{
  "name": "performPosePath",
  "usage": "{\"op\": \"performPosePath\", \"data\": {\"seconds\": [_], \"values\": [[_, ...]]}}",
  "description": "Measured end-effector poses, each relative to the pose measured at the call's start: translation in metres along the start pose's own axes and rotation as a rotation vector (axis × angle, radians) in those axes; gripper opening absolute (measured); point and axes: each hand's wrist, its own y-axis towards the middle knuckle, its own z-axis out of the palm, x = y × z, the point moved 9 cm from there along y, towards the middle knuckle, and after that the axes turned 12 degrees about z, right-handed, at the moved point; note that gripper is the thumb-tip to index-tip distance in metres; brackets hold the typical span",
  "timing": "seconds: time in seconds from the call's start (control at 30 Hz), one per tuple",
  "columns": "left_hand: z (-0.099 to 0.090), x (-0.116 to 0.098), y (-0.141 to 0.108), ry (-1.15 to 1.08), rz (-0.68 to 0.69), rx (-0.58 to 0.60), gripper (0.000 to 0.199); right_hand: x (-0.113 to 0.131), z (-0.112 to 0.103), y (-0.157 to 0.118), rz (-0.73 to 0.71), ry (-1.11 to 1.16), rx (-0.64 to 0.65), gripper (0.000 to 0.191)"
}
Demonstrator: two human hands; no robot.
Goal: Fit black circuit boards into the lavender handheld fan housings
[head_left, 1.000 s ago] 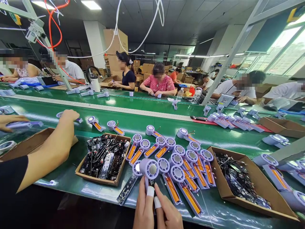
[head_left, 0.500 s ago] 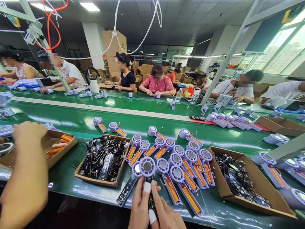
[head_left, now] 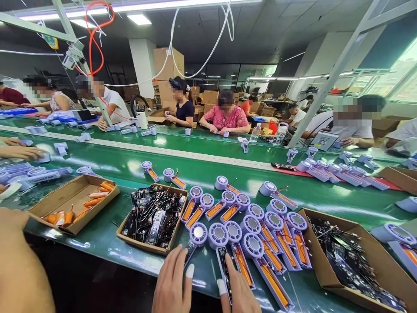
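Observation:
My left hand (head_left: 172, 282) is at the bottom centre, fingers stretched out over the lower part of a purple fan (head_left: 198, 234); that fan's dark board is partly hidden by the fingertips. Just right of it, my right hand (head_left: 239, 289) has thumb and fingers on either side of the handle of another purple fan (head_left: 218, 235), which has a black circuit board (head_left: 224, 269) in its handle. White covers show on both thumbs. Several purple fans with orange batteries (head_left: 272, 278) lie close to the right, some touching each other.
Cardboard trays of circuit boards stand left (head_left: 153, 217) and right (head_left: 355, 261). A tray with orange batteries (head_left: 74, 204) is farther left. Another person's arm (head_left: 22, 261) enters at lower left. A green conveyor (head_left: 208, 158) runs behind; people sit across it.
The fan held up in both hands is now lower, among the others, with only my right hand at it. My left hand has moved left to the neighbouring fan. The view has turned left.

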Motion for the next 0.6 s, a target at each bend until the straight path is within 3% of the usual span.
{"op": "performPosePath", "data": {"seconds": [0.1,0.2,0.37,0.6], "values": [[0.016,0.002,-0.019,0.055,0.085,0.038,0.054,0.003,0.009,0.005,-0.081,-0.053,-0.034,0.066],[0.025,0.0,-0.03,0.032,0.093,-0.004,0.059,0.004,0.018,0.008,-0.147,-0.082,-0.026,0.063],[0.025,-0.001,-0.03,0.023,0.097,-0.108,0.047,-0.008,0.023,0.006,-0.03,-0.029,-0.008,0.051],[0.022,-0.003,-0.025,0.093,0.205,-0.108,0.053,-0.008,0.023,-0.002,-0.066,-0.063,-0.048,0.04]]}}
